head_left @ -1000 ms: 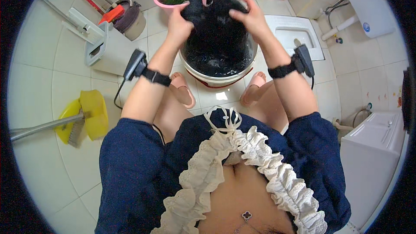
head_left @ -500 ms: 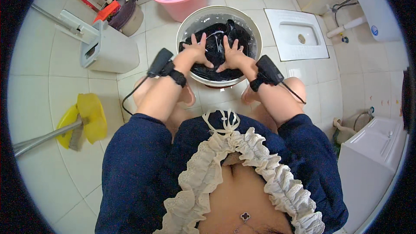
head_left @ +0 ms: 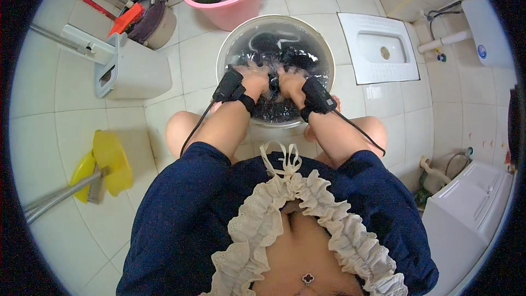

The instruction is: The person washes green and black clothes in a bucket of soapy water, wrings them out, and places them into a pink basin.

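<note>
A round white-rimmed tub (head_left: 220, 60) of dark water stands on the tiled floor in front of me. Black cloth (head_left: 298, 60) lies under the water in it, its outline broken by ripples and glints. My left hand (head_left: 255, 81) is pushed down into the water on the cloth's left side. Close beside it, my right hand (head_left: 291, 83) is sunk in the same way. The fingers of both hands are under water and blurred, so their grip does not show. Each wrist wears a black strap with a small black device and a cable.
Behind the tub stands a pink bucket (head_left: 230, 13) with green and dark cloth. A squat toilet (head_left: 381, 49) lies to the right. On the left are a grey-white bin (head_left: 137, 71), a mop bucket (head_left: 159, 24) and a yellow dustpan (head_left: 112, 161). A white cabinet (head_left: 466, 208) stands at right.
Both hands have gone from lying spread on the black cloth to down in the water, closer together. The cloth has sunk lower, and the water ripples over it.
</note>
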Available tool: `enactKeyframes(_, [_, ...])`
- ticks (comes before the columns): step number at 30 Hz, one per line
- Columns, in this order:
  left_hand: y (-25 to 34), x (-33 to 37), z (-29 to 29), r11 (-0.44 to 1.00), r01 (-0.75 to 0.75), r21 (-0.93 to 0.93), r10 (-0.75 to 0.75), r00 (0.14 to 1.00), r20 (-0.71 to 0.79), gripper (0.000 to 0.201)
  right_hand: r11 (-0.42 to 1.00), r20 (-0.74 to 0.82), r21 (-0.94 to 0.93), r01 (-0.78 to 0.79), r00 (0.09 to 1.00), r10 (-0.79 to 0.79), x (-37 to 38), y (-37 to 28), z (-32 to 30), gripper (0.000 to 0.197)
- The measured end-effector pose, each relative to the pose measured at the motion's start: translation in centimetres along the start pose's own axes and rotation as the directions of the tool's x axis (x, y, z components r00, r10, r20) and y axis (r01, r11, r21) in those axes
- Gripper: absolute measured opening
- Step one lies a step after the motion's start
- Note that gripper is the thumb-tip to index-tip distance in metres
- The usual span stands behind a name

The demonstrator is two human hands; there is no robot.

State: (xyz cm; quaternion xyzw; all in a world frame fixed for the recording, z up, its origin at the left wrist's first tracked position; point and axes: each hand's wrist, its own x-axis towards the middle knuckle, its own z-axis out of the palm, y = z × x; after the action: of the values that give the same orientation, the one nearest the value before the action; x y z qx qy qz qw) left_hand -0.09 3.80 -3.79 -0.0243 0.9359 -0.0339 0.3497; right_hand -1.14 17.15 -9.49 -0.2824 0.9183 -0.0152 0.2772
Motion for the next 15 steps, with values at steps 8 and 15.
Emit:
enactKeyframes(8, [-0.8, 0.0, -1.2, 0.996, 0.040, -0.079, -0.037, 0.998, 0.043, 0.100, 0.993, 0.064, -0.069, 0.094, 0.994, -0.089, -2.4, -1.9, -4.1, 0.048])
enactKeyframes(15, [-5.8, 1.2, -0.9, 0.970, -0.040, -0.239, 0.021, 0.997, -0.080, 0.112, 0.991, -0.276, 0.111, 0.070, 0.960, -0.037, -9.6, -2.6, -10.0, 0.028])
